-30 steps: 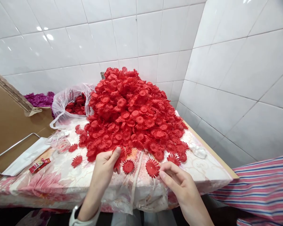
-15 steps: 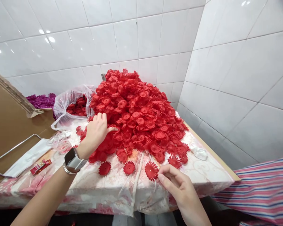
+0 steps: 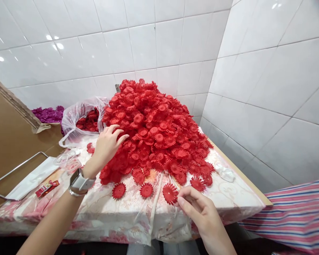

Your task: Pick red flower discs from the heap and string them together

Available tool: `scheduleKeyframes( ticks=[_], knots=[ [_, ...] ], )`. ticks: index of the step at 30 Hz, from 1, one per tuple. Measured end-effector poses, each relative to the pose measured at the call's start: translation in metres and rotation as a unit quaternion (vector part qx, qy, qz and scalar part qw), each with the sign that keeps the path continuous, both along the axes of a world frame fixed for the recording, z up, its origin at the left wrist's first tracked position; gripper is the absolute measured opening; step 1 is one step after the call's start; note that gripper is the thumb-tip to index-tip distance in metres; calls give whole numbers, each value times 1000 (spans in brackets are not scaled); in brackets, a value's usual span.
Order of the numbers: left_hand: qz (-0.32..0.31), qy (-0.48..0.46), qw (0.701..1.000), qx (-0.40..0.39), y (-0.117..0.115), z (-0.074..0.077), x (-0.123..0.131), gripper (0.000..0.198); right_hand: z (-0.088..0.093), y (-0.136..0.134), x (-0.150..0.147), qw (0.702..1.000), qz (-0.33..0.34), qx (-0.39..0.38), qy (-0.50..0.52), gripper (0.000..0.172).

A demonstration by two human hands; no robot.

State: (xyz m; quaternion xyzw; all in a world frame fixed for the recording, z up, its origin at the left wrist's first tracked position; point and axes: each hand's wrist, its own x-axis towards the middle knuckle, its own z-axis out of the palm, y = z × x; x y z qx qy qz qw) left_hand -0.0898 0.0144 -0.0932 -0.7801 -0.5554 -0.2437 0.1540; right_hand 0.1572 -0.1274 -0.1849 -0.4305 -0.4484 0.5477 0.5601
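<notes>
A tall heap of red artificial flower pieces with toothed petals covers the middle of the table. At its left flank my left hand is open, with bent fingers spread apart and nothing visible in them; a watch sits on that wrist. My right hand pinches the right edge of one red flower piece between thumb and forefinger, near the front edge. This piece has a pale dot at its centre. Two loose pieces, a darker flower piece and another flower piece, lie flat to its left.
Left of the heap stands a clear plastic bag of dark red pieces, with purple pieces behind a cardboard box. A red wrapper lies on the floral tablecloth. Striped cloth hangs at right.
My left hand has shifted slightly left and up along the heap, and its fingers have spread. My right hand still pinches the flower piece, almost in the same place.
</notes>
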Motion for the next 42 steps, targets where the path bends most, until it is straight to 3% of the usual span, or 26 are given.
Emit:
scheduleKeyframes(
  ticks=[2,3,6,9,11,16,18,20,22,25,28,31,34,36,39,42],
  knots=[
    [-18,-52,998,-1,-32,-6,17,30,-1,1,-1,1000,13,11,-2,23],
    [-59,-142,987,-44,-50,-10,28,26,-2,1,-1,1000,18,13,-2,23],
    [-154,-284,933,-158,-105,-28,59,15,1,-2,-4,999,31,7,3,21],
    [-180,-361,888,-220,-140,-47,82,16,8,-10,-8,999,32,0,19,21],
    [-176,-450,833,-268,-151,-56,90,19,11,-17,-10,999,23,-1,29,19],
    [-95,-686,646,-320,-159,-68,103,27,9,-25,-9,999,-2,39,-12,14],
    [-86,-721,597,-340,-160,-72,107,29,6,-24,-7,994,-52,69,-68,15],
    [-93,-727,576,-361,-160,-76,109,29,4,-21,-5,983,-79,110,-128,32],
    [-115,-719,574,-375,-160,-79,110,31,5,-18,-4,975,-49,141,-163,32],
    [-148,-702,578,-389,-160,-80,110,36,8,-15,-4,976,7,138,-168,16],
    [-146,-677,603,-397,-162,-76,109,48,10,-14,-7,981,6,104,-163,24],
    [-121,-626,684,-355,-165,-72,104,49,12,-15,-9,984,30,88,-149,30],
    [-39,-574,787,-224,-166,-71,95,41,11,-15,-11,986,4,73,-147,31],
    [3,-546,822,-158,-165,-71,90,33,10,-15,-11,989,-22,43,-142,36],
    [-24,-531,831,-165,-162,-70,87,23,6,-13,-14,996,12,5,-85,43],
    [-75,-551,801,-222,-160,-70,90,18,4,-12,-19,999,48,-25,-4,43]
  ],
)
